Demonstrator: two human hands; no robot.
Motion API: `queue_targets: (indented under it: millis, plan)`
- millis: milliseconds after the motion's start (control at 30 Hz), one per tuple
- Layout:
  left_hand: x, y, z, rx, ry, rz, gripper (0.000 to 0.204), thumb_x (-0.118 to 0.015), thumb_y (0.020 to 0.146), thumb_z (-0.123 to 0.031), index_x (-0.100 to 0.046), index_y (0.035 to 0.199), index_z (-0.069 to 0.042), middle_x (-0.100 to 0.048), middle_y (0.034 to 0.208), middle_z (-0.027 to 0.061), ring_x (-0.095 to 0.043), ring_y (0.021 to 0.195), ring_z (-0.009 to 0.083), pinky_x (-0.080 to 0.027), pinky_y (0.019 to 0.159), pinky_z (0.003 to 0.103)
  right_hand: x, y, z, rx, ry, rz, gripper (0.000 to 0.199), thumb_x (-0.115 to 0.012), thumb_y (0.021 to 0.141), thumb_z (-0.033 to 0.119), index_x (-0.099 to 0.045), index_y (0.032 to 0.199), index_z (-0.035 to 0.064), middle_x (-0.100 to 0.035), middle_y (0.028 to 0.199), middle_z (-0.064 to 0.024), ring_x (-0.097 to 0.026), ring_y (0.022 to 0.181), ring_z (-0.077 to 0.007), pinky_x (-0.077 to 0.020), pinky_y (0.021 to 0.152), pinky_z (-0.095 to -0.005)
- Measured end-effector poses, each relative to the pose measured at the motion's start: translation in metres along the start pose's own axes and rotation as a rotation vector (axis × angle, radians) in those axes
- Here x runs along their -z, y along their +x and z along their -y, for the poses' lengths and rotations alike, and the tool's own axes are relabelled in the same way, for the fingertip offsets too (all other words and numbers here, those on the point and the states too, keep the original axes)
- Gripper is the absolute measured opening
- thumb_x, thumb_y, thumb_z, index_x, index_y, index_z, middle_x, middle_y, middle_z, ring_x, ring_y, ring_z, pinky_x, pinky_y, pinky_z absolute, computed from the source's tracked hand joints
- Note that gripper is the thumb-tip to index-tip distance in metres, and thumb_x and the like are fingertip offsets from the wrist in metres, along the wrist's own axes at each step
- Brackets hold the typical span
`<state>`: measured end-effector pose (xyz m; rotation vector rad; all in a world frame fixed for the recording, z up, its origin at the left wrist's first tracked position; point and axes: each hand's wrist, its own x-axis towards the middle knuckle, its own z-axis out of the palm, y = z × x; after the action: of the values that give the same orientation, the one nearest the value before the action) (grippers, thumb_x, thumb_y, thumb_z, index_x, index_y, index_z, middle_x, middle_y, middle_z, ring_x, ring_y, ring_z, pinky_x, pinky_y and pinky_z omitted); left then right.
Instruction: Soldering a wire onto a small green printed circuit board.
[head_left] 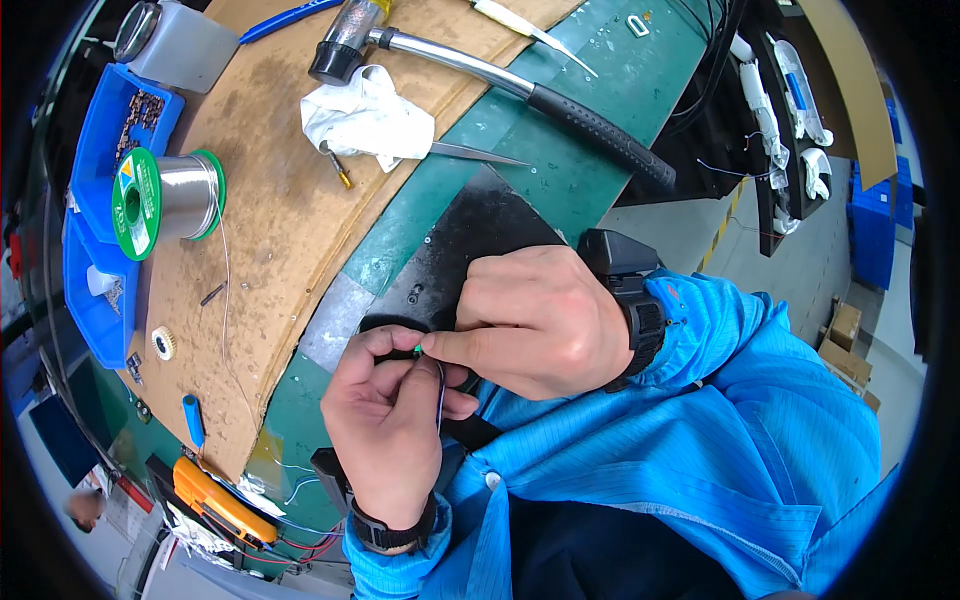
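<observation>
My left hand (pixel 388 430) is closed in a pinch on a thin dark wire (pixel 441 393), which hangs down beside the thumb. A tiny green piece (pixel 419 350) shows between the fingertips, at the upper end of the wire. From the right, my right hand (pixel 540 325) meets it, its index fingertip pressed against the green piece and the other fingers curled in. Whatever lies under the right fingers is hidden. Both hands are over the near edge of a black mat (pixel 465 225).
A solder spool (pixel 187 195) stands on cardboard (pixel 270 215) beside blue bins (pixel 92 290). A hammer (pixel 480 70) lies beyond a white cloth (pixel 365 115) with a pointed metal blade (pixel 480 153) beside it. An orange meter (pixel 222 503) sits at the lower left.
</observation>
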<state>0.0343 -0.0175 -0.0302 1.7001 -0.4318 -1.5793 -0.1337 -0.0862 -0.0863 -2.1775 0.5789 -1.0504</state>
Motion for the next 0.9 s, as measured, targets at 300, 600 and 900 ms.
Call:
queue_targets:
  millis: [300, 600, 900]
  plan:
    - [-0.0005, -0.0005, -0.0001, -0.009, 0.006, -0.002, 0.021, -0.052, 0.093, 0.01, -0.058, 0.112, 0.006, -0.072, 0.081, 0.0169, -0.068, 0.057, 0.018, -0.055, 0.051, 0.026, -0.0012, -0.0028, -0.0022, -0.001, -0.002, 0.003, 0.027, -0.076, 0.069, 0.002, -0.077, 0.096, -0.0003, -0.053, 0.07, -0.0035, -0.054, 0.057, -0.0204, -0.041, 0.044, -0.0336]
    - [-0.001, -0.0005, -0.0002, -0.013, 0.021, -0.007, 0.019, -0.053, 0.094, 0.009, -0.058, 0.112, 0.005, -0.072, 0.08, 0.0168, -0.068, 0.056, 0.018, -0.055, 0.051, 0.026, -0.001, -0.0024, -0.0014, -0.02, -0.022, 0.009, 0.02, -0.076, 0.07, 0.007, -0.074, 0.089, 0.0022, -0.049, 0.07, -0.0047, -0.055, 0.059, -0.0222, -0.0428, 0.046, -0.0355]
    - [-0.0017, -0.001, -0.0008, -0.001, 0.017, -0.017, 0.02, -0.052, 0.094, 0.009, -0.057, 0.112, 0.006, -0.072, 0.08, 0.0164, -0.068, 0.055, 0.0183, -0.054, 0.051, 0.026, -0.001, -0.0036, -0.002, -0.005, 0.0, 0.008, 0.028, -0.075, 0.068, 0.003, -0.077, 0.096, 0.0005, -0.051, 0.069, -0.0036, -0.054, 0.057, -0.0214, -0.0409, 0.044, -0.034]
